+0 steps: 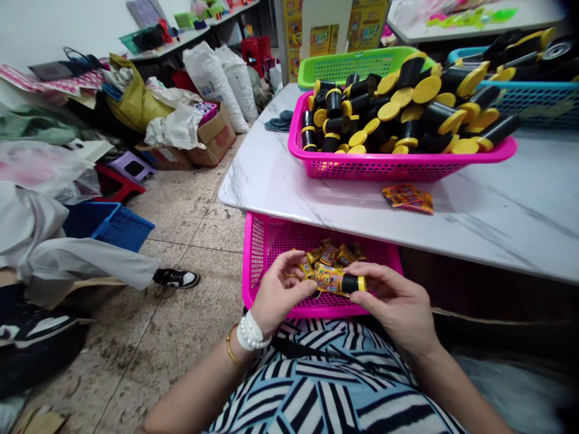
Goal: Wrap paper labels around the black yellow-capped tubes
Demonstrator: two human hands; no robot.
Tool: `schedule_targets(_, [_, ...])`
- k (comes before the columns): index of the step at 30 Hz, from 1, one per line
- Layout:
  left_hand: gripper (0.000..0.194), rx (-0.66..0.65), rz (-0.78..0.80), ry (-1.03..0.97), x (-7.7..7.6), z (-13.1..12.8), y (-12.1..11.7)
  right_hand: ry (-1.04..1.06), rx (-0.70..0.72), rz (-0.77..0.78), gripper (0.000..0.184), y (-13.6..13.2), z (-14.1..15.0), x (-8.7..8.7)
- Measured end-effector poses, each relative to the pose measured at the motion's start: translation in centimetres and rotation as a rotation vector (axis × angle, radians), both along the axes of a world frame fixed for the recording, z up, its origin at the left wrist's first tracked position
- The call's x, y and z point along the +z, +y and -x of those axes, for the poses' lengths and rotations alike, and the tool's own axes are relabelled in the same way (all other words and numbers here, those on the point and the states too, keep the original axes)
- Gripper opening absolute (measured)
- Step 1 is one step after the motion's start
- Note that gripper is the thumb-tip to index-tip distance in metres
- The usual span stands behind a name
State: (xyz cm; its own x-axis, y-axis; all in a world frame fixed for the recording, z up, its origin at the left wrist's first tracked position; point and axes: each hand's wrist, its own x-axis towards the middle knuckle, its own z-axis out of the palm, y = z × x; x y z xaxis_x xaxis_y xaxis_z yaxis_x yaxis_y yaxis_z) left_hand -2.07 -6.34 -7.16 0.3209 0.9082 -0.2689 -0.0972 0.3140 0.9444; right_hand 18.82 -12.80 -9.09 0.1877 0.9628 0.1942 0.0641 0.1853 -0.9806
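Over my lap, a black tube with a yellow end [353,284] sits partly inside a printed orange-and-yellow sleeve [329,278]. My right hand [400,301] pinches the tube by its yellow end between thumb and fingers. At the other end, my left hand [281,289] is closed on the sleeve, its thumb along the lower edge. Beneath both hands stands a pink basket [248,265] holding several wrapped pieces [330,252] in the same print. On the table edge above lies a small pile of flat printed sleeves [408,198].
A second pink basket [384,169], heaped with black-and-yellow tubes [357,103], stands on the marbled table [275,175]. Green [335,63] and blue [538,99] baskets are behind it. At left are a seated person's leg [94,262], a blue bin [122,226] and cardboard boxes [217,135].
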Motion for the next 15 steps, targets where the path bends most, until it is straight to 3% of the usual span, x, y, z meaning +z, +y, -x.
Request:
schedule_targets(3, [0.055,-0.319,-0.015,-0.058,0.4,0.5,1.1,-0.098,0.093,-0.052,0.028,0.1,0.1,0.5])
schedule_targets(5, [0.044,-0.434,0.052,-0.058,0.4,0.4,1.6,-0.207,0.099,-0.086,0.032,0.1,0.3,0.7])
schedule_targets(9, [0.04,-0.439,0.112,-0.004,-0.3,-0.6,1.8,-0.384,0.029,-0.14,0.047,0.2,0.2,1.0])
schedule_targets(12, [0.035,-0.447,0.11,-0.058,-0.7,-1.6,1.9,-0.428,0.042,-0.194,0.043,0.5,-0.2,1.2])
schedule_targets(15, [0.037,-0.436,0.211,-0.154,-0.8,-1.8,2.0,-0.418,0.118,-0.199,0.038,0.6,-0.6,1.5])
